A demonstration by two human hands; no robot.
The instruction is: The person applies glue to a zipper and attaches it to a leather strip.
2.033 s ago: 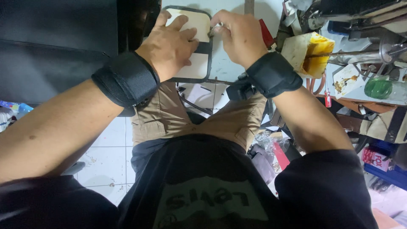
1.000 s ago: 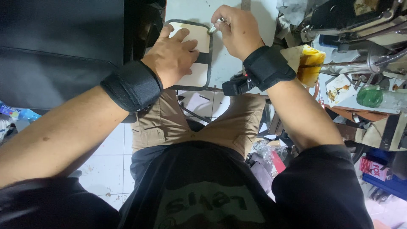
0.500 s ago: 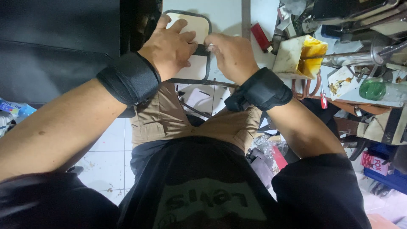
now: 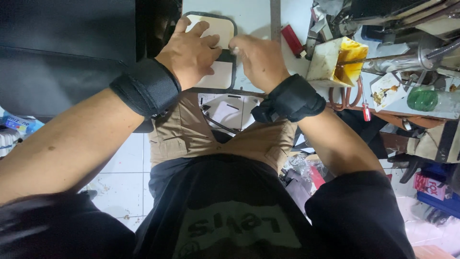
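Piece: flat cream panel with dark rounded border (image 4: 211, 50), on the white table (image 4: 254, 17) at its near edge.
Left hand (image 4: 191, 55): fingers spread flat, pressing the panel down.
Right hand (image 4: 261, 60): fingers curled, pinching its right border (tips partly hidden).
Progress: we judge it mid-way; border unfinished.

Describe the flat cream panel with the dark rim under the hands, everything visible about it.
The panel is a flat rounded rectangle, cream faced, with a dark rim and a dark band across its middle. It lies on the white table at its near edge. The left hand rests spread on it, covering much of it; the right hand touches its right edge. Its material is unclear.
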